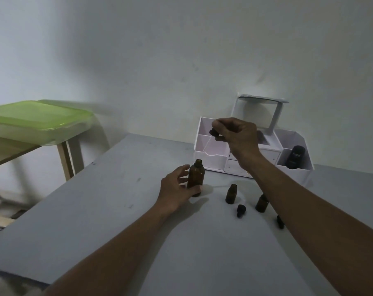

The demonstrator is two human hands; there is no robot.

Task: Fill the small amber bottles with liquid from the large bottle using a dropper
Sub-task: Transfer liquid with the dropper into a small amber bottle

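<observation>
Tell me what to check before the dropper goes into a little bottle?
1. Large bottle steadied upright by left hand: ok.
2. Dropper pinched in right hand, lifted clear of the large bottle: ok.
3. Liquid inside the dropper's glass tube: cannot tell.
4. Nearest small bottle upright with its cap off: ok.
5. Second small bottle open: cannot tell, the right arm covers its top.
6. Loose cap lying clear of the small bottles: ok.

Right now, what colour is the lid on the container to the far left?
Translucent light green lid, seen in the head view, the only one.
</observation>
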